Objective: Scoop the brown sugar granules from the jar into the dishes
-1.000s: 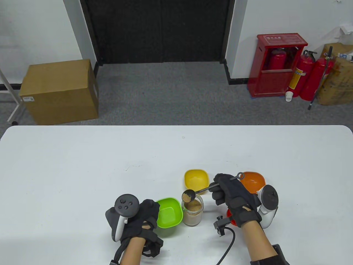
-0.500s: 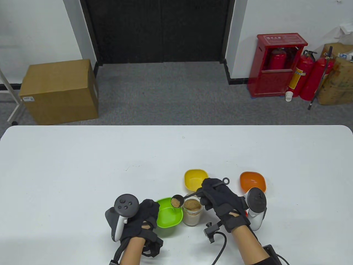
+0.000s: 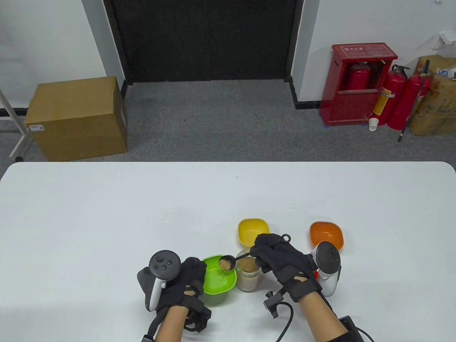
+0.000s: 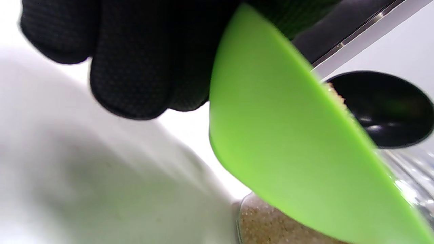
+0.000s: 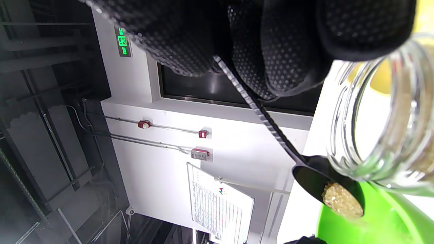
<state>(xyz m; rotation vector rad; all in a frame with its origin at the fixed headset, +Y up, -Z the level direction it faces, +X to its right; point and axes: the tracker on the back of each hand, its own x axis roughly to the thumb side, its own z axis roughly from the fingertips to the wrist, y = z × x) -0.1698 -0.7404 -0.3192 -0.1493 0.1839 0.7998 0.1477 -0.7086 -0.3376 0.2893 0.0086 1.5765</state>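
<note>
A glass jar (image 3: pixel 248 275) of brown sugar stands near the table's front edge. A green dish (image 3: pixel 218 279) sits just left of it, with some granules inside. My left hand (image 3: pixel 181 281) holds the green dish by its left side (image 4: pixel 288 135). My right hand (image 3: pixel 281 256) grips the handle of a black spoon (image 3: pixel 227 263). The spoon bowl holds sugar, is tilted over the green dish, and granules fall from it (image 5: pixel 340 200). The jar also shows in the right wrist view (image 5: pixel 383 128). A yellow dish (image 3: pixel 252 231) and an orange dish (image 3: pixel 326 233) stand behind.
Something red (image 3: pixel 315 273) on the table is mostly hidden under my right hand. The white table (image 3: pixel 107 213) stretches wide to the left and back. On the floor beyond are a cardboard box (image 3: pixel 76 117) and red fire extinguishers (image 3: pixel 399 96).
My right hand moved left with the loaded spoon, from above the jar to over the green dish, and tilted it. Granules now lie in the green dish. My left hand stayed put.
</note>
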